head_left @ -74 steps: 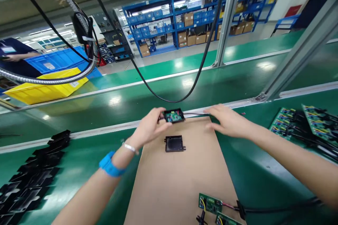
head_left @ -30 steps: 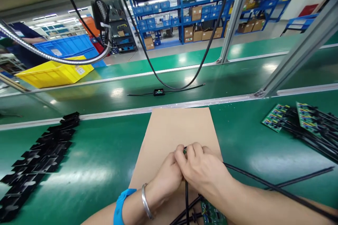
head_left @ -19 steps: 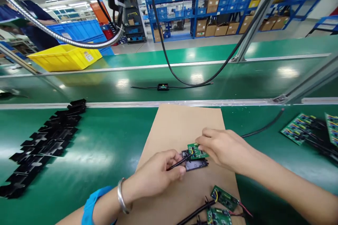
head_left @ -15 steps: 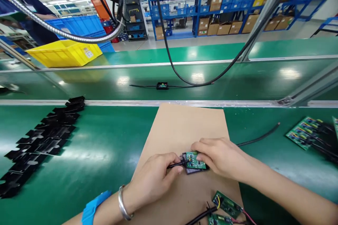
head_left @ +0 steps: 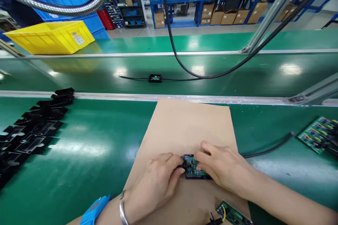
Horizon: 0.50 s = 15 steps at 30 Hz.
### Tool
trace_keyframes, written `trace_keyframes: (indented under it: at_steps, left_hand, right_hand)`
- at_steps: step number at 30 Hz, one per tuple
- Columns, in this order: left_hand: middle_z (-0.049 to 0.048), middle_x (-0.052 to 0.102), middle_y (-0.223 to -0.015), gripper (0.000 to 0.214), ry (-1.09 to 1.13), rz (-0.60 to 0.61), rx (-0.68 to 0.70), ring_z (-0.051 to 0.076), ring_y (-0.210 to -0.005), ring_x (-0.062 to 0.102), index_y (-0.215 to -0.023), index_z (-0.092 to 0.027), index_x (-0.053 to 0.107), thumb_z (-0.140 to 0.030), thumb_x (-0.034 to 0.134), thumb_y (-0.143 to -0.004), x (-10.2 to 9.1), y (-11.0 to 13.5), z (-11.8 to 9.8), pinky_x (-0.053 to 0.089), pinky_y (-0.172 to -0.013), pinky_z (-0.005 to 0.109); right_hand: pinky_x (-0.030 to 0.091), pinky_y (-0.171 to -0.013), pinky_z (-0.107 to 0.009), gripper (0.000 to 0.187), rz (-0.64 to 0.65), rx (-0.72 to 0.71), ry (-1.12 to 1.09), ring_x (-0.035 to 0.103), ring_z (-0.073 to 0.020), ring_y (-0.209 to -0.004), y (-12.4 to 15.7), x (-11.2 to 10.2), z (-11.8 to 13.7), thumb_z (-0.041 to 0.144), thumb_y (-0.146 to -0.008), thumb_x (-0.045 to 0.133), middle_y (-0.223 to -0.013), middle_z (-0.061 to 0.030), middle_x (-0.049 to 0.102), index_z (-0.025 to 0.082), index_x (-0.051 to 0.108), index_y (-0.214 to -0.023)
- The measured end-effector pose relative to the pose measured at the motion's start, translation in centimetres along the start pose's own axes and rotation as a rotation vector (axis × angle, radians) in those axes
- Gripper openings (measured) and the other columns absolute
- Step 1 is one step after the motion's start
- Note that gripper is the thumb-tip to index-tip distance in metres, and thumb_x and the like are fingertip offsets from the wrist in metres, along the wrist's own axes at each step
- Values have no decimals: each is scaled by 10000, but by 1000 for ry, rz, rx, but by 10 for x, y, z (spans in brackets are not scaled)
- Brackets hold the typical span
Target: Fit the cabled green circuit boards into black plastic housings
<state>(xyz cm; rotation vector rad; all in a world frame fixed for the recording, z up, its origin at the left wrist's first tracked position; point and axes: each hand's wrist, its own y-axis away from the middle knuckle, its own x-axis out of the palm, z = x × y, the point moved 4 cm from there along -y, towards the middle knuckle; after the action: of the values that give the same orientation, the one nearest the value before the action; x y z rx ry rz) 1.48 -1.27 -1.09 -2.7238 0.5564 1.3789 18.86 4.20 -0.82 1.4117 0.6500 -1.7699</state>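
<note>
A green circuit board (head_left: 192, 166) lies within the walls of a small black plastic case (head_left: 195, 177) on a brown cardboard sheet (head_left: 192, 119). My left hand (head_left: 161, 177) has thumb and forefinger pinched at the case's left end, where the black cable meets the board; the fingers hide most of that cable. My right hand (head_left: 224, 167) is closed over the right part of the board and case, thumb on the board, covering that end. From beyond my right wrist a black cable (head_left: 271, 148) runs out across the green table.
Black plastic cases (head_left: 39, 126) lie in overlapping rows at left. Another wired circuit board (head_left: 233, 214) is near the bottom edge. Several boards (head_left: 320, 133) lie at right. Beyond the metal rail are a cased board (head_left: 155, 78), a hanging cable (head_left: 179, 59) and a yellow bin (head_left: 52, 37).
The board, earlier lying askew over the case, now sits down inside it. My left fingers have moved along the cable, right up to the case. The camera view has shifted.
</note>
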Motion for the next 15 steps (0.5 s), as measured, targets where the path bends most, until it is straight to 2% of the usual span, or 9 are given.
trace_keyframes:
  at_steps: [6,10,15]
  left_hand:
    - [20,650,-889,159,28,-3,13,201,-816,605,-976,-222,585,-196,434,-933,3,0,3,483,-743,349]
    - [17,654,-879,164,54,-11,18,194,-801,604,-961,-220,599,-201,439,-930,2,-2,2,482,-730,341]
    - [30,667,-938,174,73,21,10,197,-858,609,-1005,-217,613,-194,467,-913,-5,-7,4,477,-771,337]
  right_hand:
    - [120,-497,-309,175,13,-38,-1,434,-129,-564,0,-1,5,94,-889,494,-818,10,439,257,557,-897]
    - [155,-491,-289,72,47,5,-112,448,-109,-570,-5,1,3,187,-879,599,-819,13,445,248,603,-840]
    - [115,-486,-294,127,-86,35,-106,375,-104,-554,-5,8,3,150,-850,622,-813,10,422,222,575,-756]
